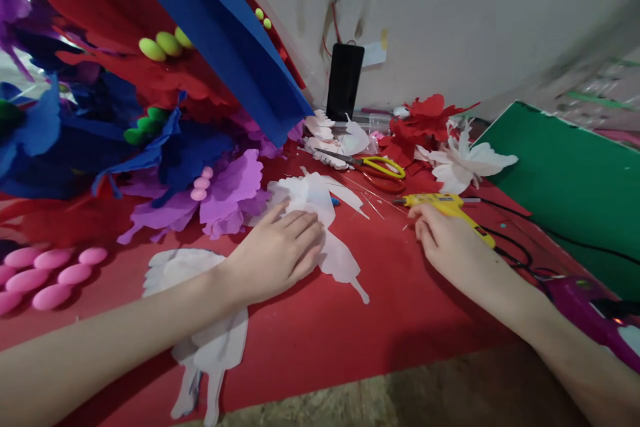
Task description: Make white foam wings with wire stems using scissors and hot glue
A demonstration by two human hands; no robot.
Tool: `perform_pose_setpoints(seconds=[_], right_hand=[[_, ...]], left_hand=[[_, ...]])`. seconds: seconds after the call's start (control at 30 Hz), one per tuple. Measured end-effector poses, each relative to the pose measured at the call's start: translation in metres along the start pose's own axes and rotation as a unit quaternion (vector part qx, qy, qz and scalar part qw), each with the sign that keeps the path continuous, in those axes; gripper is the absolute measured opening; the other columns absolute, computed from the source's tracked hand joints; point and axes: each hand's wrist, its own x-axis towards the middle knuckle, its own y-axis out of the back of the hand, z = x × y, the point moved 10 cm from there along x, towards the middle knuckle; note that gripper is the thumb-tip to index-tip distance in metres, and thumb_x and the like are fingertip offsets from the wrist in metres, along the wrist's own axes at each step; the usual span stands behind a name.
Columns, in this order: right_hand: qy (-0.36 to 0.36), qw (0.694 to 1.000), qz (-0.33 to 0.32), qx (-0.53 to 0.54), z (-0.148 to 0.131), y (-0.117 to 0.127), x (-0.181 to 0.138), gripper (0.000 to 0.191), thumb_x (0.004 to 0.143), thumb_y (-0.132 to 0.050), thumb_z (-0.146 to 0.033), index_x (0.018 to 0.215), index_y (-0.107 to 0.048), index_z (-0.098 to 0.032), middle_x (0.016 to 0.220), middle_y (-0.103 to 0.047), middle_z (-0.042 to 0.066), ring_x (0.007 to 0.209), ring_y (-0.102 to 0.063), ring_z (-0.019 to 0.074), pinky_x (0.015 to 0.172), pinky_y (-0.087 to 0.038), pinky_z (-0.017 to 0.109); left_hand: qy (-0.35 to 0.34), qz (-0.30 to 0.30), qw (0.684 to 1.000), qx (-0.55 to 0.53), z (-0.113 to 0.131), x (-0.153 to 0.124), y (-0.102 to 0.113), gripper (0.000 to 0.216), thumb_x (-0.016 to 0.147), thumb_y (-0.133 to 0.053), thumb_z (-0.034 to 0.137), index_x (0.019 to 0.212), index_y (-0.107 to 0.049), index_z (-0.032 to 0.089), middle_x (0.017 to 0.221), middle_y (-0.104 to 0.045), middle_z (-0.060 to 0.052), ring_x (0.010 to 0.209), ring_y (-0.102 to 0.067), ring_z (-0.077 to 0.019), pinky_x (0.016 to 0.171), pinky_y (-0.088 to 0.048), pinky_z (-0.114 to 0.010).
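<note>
My left hand (287, 247) lies palm down on a white butterfly-shaped cutout (343, 257), its fingers stretched loosely over the material and covering part of it. A second pile of white cutouts (220, 340) with long tails lies under my left forearm. My right hand (437, 230) is closed, fingertips curled together, right in front of a yellow glue gun (437, 201). What those fingers pinch, if anything, is too small to make out. Thin clear strands lie on the red surface between both hands. Scissors with yellow handles (383, 165) rest behind them.
Pink egg-shaped pieces (53, 297) sit at left, below large red, blue and purple butterflies (230, 190). A dark phone (345, 80) leans at the wall. A white butterfly (467, 160), green board (565, 187), black cord and purple glue gun (585, 310) occupy the right.
</note>
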Motion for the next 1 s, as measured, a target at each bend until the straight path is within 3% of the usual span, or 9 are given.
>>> perform_pose_setpoints(seconds=[0.1, 0.17, 0.27, 0.47, 0.6, 0.77, 1.0], right_hand=[[0.046, 0.997, 0.027, -0.046, -0.021, 0.008, 0.000, 0.022, 0.081, -0.036, -0.019, 0.087, -0.057, -0.013, 0.082, -0.062, 0.013, 0.079, -0.056, 0.0249, 0.071, -0.041, 0.037], [0.100, 0.994, 0.009, -0.051, -0.044, 0.004, 0.005, 0.023, 0.083, -0.038, -0.018, 0.088, -0.060, -0.013, 0.092, -0.062, 0.013, 0.086, -0.054, 0.0247, 0.077, -0.041, 0.038], [0.130, 0.990, -0.050, -0.029, -0.072, -0.014, 0.023, 0.025, 0.084, -0.037, -0.013, 0.085, -0.062, -0.013, 0.092, -0.063, 0.011, 0.086, -0.053, 0.0222, 0.077, -0.042, 0.035], [0.136, 0.987, -0.085, -0.008, -0.104, -0.043, 0.060, 0.018, 0.082, -0.047, -0.013, 0.090, -0.063, -0.012, 0.097, -0.063, 0.010, 0.091, -0.055, 0.0207, 0.077, -0.043, 0.031], [0.115, 0.989, -0.091, -0.002, -0.107, -0.045, 0.065, 0.015, 0.080, -0.049, -0.015, 0.086, -0.063, -0.012, 0.090, -0.064, 0.010, 0.085, -0.058, 0.0200, 0.070, -0.043, 0.029], [0.069, 0.994, -0.089, 0.004, -0.095, -0.035, 0.062, 0.018, 0.078, -0.047, -0.015, 0.084, -0.063, -0.011, 0.083, -0.066, 0.011, 0.075, -0.061, 0.0197, 0.062, -0.042, 0.029], [0.037, 0.998, -0.054, 0.013, -0.081, -0.024, 0.060, 0.018, 0.078, -0.048, -0.015, 0.085, -0.064, -0.012, 0.076, -0.066, 0.009, 0.069, -0.061, 0.0185, 0.061, -0.041, 0.028]], left_hand=[[-0.004, 0.004, 0.999, 0.038, 0.002, 0.000, 0.000, 0.037, 0.093, -0.030, 0.029, 0.098, -0.063, 0.014, 0.101, -0.067, -0.009, 0.094, -0.061, -0.0231, 0.092, -0.041, -0.044], [-0.002, 0.005, 0.999, 0.049, 0.002, 0.000, 0.001, 0.037, 0.093, -0.031, 0.030, 0.096, -0.063, 0.013, 0.097, -0.067, -0.010, 0.092, -0.061, -0.0235, 0.091, -0.043, -0.044], [0.004, 0.004, 0.998, 0.065, 0.003, 0.000, 0.002, 0.038, 0.093, -0.030, 0.030, 0.094, -0.064, 0.011, 0.095, -0.067, -0.012, 0.090, -0.061, -0.0249, 0.091, -0.043, -0.045], [0.028, -0.002, 0.995, 0.099, 0.002, -0.002, 0.004, 0.039, 0.093, -0.033, 0.031, 0.105, -0.061, 0.007, 0.107, -0.065, -0.015, 0.099, -0.059, -0.0303, 0.089, -0.044, -0.046], [0.084, -0.014, 0.990, 0.114, -0.008, -0.005, 0.003, 0.040, 0.092, -0.039, 0.036, 0.113, -0.057, 0.007, 0.120, -0.058, -0.020, 0.107, -0.055, -0.0367, 0.083, -0.047, -0.048], [0.090, -0.028, 0.990, 0.105, -0.010, -0.005, 0.000, 0.036, 0.091, -0.042, 0.039, 0.108, -0.059, 0.012, 0.122, -0.056, -0.018, 0.092, -0.062, -0.0300, 0.077, -0.049, -0.042], [0.056, -0.026, 0.992, 0.109, -0.007, -0.006, -0.006, 0.042, 0.092, -0.041, 0.038, 0.119, -0.055, 0.008, 0.132, -0.049, -0.018, 0.108, -0.056, -0.0337, 0.089, -0.046, -0.044]])
